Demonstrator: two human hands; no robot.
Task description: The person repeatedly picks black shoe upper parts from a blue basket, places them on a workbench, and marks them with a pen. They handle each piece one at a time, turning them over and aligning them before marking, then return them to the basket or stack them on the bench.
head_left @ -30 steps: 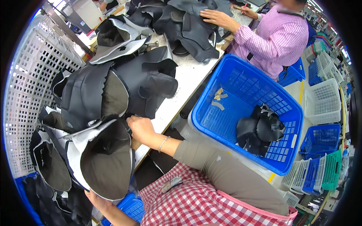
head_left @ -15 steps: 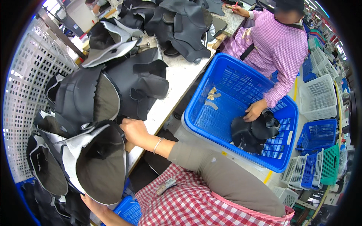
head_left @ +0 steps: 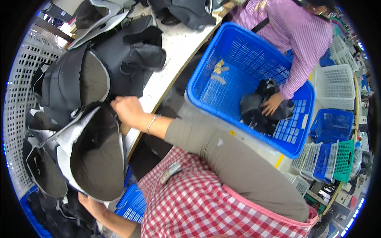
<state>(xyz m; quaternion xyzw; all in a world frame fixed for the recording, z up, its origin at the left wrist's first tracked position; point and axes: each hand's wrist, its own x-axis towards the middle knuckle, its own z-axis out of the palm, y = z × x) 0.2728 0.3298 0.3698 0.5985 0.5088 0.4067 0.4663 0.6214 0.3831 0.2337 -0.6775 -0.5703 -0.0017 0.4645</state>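
Observation:
A black boot upper (head_left: 99, 166) with a grey lining and pale edge stands at the near left, its wide opening turned toward me. My right hand (head_left: 127, 112), fingers curled closed, grips its right edge near the top. Below it, my left hand (head_left: 92, 204) supports the lower rim; most of those fingers are hidden behind the upper. Another black upper (head_left: 65, 89) lies just beyond, beside a further one (head_left: 137, 53) on the white table (head_left: 182, 49). A smaller-looking upper (head_left: 45, 172) sits left of the held one.
A white perforated crate (head_left: 24, 95) borders the left side. Right of the table stands a large blue basket (head_left: 194, 85) holding black pieces (head_left: 258, 109) and pale scraps (head_left: 218, 71). A co-worker's hand (head_left: 272, 104) reaches into it. More crates (head_left: 333, 89) line the far right.
The view has shifted, so the table and basket sit higher in it. Both my hands stay at the same upper. The co-worker's hand has shifted among the black pieces in the basket.

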